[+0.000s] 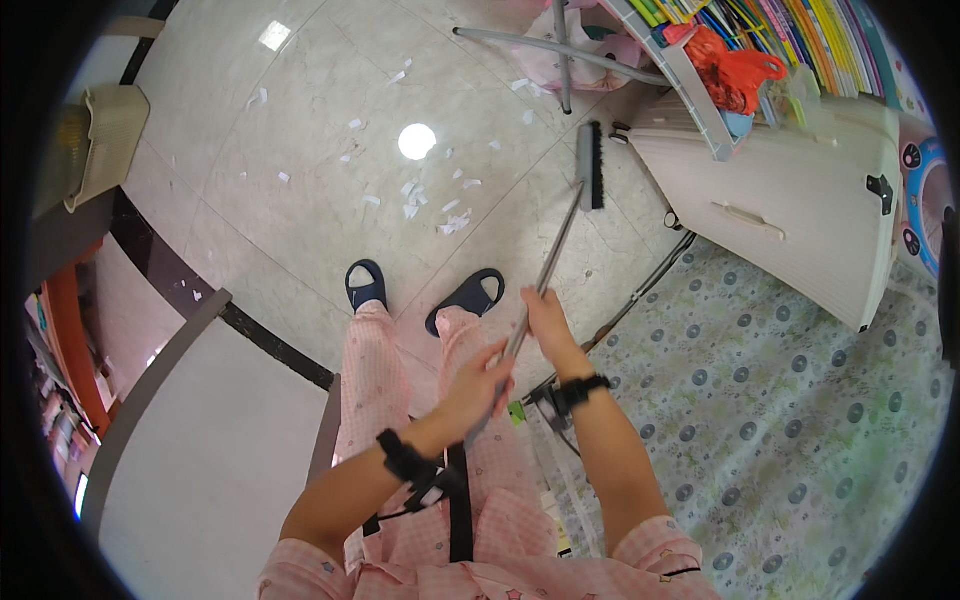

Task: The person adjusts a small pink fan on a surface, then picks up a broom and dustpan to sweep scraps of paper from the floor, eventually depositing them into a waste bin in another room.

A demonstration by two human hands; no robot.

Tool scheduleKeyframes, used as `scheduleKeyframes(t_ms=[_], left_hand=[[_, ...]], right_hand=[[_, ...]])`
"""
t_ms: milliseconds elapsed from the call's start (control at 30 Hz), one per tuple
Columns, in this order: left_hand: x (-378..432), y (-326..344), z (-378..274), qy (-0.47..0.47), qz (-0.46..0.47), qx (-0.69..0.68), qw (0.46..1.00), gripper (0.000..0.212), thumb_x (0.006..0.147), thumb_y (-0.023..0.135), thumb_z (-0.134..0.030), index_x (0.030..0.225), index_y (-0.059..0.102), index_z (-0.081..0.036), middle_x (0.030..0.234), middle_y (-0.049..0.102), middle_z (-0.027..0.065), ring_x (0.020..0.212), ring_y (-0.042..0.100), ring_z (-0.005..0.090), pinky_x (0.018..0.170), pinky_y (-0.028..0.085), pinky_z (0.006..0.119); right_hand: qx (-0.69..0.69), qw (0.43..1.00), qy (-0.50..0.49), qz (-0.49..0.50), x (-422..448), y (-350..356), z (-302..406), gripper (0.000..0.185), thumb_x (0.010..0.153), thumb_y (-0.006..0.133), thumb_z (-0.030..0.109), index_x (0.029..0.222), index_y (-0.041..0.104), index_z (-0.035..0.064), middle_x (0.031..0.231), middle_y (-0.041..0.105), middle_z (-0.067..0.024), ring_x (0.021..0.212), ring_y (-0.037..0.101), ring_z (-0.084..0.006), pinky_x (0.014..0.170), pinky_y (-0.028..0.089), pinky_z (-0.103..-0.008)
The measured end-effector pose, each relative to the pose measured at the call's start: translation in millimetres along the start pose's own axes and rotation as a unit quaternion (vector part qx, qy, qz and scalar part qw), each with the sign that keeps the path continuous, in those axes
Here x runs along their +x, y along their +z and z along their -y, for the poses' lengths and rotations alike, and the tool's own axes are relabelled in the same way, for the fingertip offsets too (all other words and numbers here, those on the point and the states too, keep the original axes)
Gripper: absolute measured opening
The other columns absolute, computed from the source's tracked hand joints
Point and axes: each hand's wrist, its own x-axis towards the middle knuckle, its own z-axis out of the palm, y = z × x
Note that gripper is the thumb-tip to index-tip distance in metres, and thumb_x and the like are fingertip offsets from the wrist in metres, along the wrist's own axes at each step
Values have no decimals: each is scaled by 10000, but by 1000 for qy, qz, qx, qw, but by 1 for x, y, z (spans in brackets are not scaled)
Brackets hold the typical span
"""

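Observation:
Both my hands grip the grey metal handle of a push broom (555,244). My left hand (478,386) holds it lower in the picture, near my body, and my right hand (547,322) holds it farther along, towards the head. The broom head (586,166), grey with black bristles, rests on the tiled floor (300,225) beside a pale suitcase. Torn scraps of white paper (456,222) lie scattered over the tiles to the left of the head, and a few more lie near the metal legs at the top. Each wrist wears a black strap with a small device.
The pale suitcase (780,187) stands at the right below a shelf of books (787,37). Crossed grey metal legs (564,52) stand at the top. Patterned cloth (750,420) covers the lower right. A white door panel (210,442) and a beige basket (116,139) are at the left. Cables (637,296) run along the cloth's edge.

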Motion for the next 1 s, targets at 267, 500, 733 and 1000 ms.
scheduleKeyframes(t_ms=[267,500,733,1000], left_hand=[[-93,-53,-9,-43,-68,55,995,431,857,383,-188,1268,287,-102,590,431,19,388,400,79,333,323,197],[-104,-54,-50,4,1,88,996,428,867,381,-210,1257,277,-68,575,439,6,383,390,66,338,323,198],[-19,-57,-117,2,2,-81,997,256,838,406,-242,982,464,-39,541,428,11,379,395,75,339,317,220],[-133,-33,-28,62,-64,63,994,429,847,389,-184,1246,299,-56,582,415,7,426,408,81,395,348,222]], right_hand=[[-68,980,-97,158,-40,94,-52,327,771,493,206,977,370,-17,711,488,-100,643,495,-162,513,407,-293],[51,997,4,60,-81,94,46,267,804,478,250,899,413,10,673,452,-56,601,479,-136,508,424,-282],[-3,995,58,79,4,89,110,206,752,495,216,758,490,11,616,467,-62,503,477,-168,441,408,-312],[-263,956,-44,120,-106,88,62,370,775,506,258,956,430,-56,835,504,-143,806,476,-189,734,390,-304]])
